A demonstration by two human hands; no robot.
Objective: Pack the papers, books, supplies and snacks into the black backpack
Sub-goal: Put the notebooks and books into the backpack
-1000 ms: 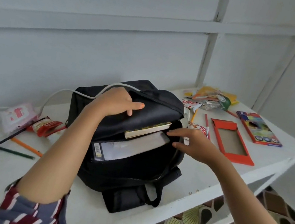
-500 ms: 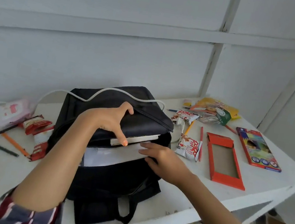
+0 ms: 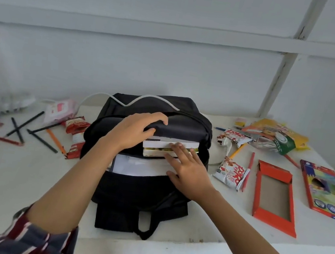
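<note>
A white cable (image 3: 151, 99) drapes over the top of the black backpack (image 3: 142, 191), running off toward 10 o'clock. At 9 o'clock lie loose pencils (image 3: 25, 125), a pink pack (image 3: 60, 107) and red packets (image 3: 76, 131), the nearest touching the bag's side. At 3 o'clock a snack packet (image 3: 231, 173) and a red pencil (image 3: 248, 171) sit just beside the bag, then an orange cardboard sleeve (image 3: 274, 224) and a coloured-pencil box (image 3: 327, 189) farther out. More snack bags (image 3: 276, 136) are heaped at 1 o'clock.

The counter (image 3: 9, 178) has bare surface at 7 to 8 o'clock; its front edge runs just below the bag's straps at 6 o'clock, and a wall backs it at 12.

The backpack lies mid-counter with its mouth open. The left hand (image 3: 132, 130) curls over the upper flap, gripping it. The right hand (image 3: 188, 170) is flat, straight fingers pressing on the books (image 3: 159, 144) that stick out of the mouth, above white papers (image 3: 137, 166) inside.
</note>
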